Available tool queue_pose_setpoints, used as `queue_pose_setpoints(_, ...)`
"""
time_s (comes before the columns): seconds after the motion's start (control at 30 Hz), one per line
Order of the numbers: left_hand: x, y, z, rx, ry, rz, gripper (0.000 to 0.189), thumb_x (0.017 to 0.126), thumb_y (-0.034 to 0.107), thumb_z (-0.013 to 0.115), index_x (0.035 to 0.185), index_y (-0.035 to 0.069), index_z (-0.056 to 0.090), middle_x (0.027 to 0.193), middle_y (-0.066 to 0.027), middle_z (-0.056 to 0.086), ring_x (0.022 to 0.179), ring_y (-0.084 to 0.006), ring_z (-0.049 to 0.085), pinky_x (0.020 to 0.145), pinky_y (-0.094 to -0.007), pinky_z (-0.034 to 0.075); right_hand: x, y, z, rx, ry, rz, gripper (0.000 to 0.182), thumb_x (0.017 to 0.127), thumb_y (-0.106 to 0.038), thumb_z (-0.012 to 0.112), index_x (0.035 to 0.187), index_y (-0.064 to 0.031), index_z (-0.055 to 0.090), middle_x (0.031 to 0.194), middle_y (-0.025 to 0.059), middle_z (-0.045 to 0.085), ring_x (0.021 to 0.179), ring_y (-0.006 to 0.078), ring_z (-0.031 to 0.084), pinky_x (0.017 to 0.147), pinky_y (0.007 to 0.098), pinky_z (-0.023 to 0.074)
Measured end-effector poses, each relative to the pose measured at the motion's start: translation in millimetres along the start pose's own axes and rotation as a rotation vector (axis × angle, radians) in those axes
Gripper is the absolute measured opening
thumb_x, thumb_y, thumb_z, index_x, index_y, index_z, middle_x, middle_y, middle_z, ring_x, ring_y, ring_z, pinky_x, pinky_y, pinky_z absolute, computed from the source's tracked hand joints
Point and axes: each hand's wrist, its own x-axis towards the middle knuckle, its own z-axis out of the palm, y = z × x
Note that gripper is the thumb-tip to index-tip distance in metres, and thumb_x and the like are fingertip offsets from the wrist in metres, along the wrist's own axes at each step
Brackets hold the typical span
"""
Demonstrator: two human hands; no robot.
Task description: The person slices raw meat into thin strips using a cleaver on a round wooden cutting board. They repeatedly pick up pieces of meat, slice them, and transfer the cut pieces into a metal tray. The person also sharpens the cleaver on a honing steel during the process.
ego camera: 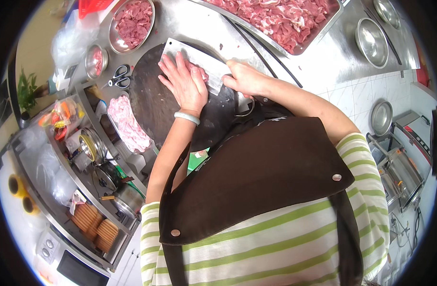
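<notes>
My right hand (244, 79) grips the handle of a broad cleaver (215, 68), whose blade lies nearly flat over a round, dark chopping block (150, 93). Across the blade rests my left hand (186, 85), fingers spread, with a bracelet at the wrist. A piece of raw meat (205, 75) shows on the blade beside the thumb; part of it is hidden under the hand. Left of the block are scissors (120, 77) with dark handles. A clear container (151, 147) of pale pink meat strips (127, 123) stands by the block's near left edge.
Sliced raw meat fills a large metal tray (293, 54) at the top. Two dark rods (256, 46) lie beside it. Metal bowls (152, 26) of meat (132, 25) stand at left, another bowl (372, 43) at right. Shelves at left hold pans and bags. A machine (401, 164) stands at right.
</notes>
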Motion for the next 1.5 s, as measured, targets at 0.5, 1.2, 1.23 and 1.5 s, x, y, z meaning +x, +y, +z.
queue_pose_setpoints(0.5,0.4,2.3,2.6,-0.006,0.057,-0.043,0.06,0.093,0.036,0.033,0.143,0.005,0.024,0.15,-0.0259,0.008,0.139,-0.0453,0.002,0.106,-0.0632,0.001,-35.6,24.8,13.8,0.023,0.024,0.017,0.029,0.09,-0.019,0.049,0.094,0.0084,0.044,0.057,0.0168,0.057,0.041,0.0218,0.055,0.038,0.035,0.0441)
queue_pose_setpoints(1.2,1.9,1.4,8.0,0.071,0.127,-0.192,0.06,0.093,0.039,0.038,0.141,0.005,0.029,0.15,-0.0208,0.018,0.141,-0.0387,0.006,0.107,-0.0627,0.001,-102.3,51.1,8.1,-0.091,0.062,0.0,0.027,0.087,-0.019,0.049,0.097,0.006,0.049,0.06,0.0161,0.057,0.042,0.0223,0.054,0.044,0.036,0.0442)
queue_pose_setpoints(1.23,1.3,5.2,6.3,0.044,0.13,-0.213,0.061,0.093,0.04,0.039,0.141,0.004,0.03,0.15,-0.0214,0.019,0.14,-0.0389,0.007,0.107,-0.0628,0.001,-107.4,43.1,4.4,-0.074,0.042,0.066,0.027,0.087,-0.019,0.049,0.097,0.0059,0.05,0.059,0.0154,0.056,0.041,0.0212,0.053,0.043,0.0357,0.0433)
queue_pose_setpoints(1.5,-16.7,32.0,-29.0,-0.083,0.109,-0.158,0.045,0.072,0.039,0.07,0.108,0.014,0.062,0.106,-0.0094,0.051,0.108,-0.0287,0.044,0.092,-0.0455,0.031,-104.9,49.5,6.0,-0.113,0.075,0.131,0.029,0.086,-0.022,0.052,0.094,0.0057,0.051,0.058,0.0143,0.056,0.042,0.02,0.052,0.044,0.0353,0.0434)
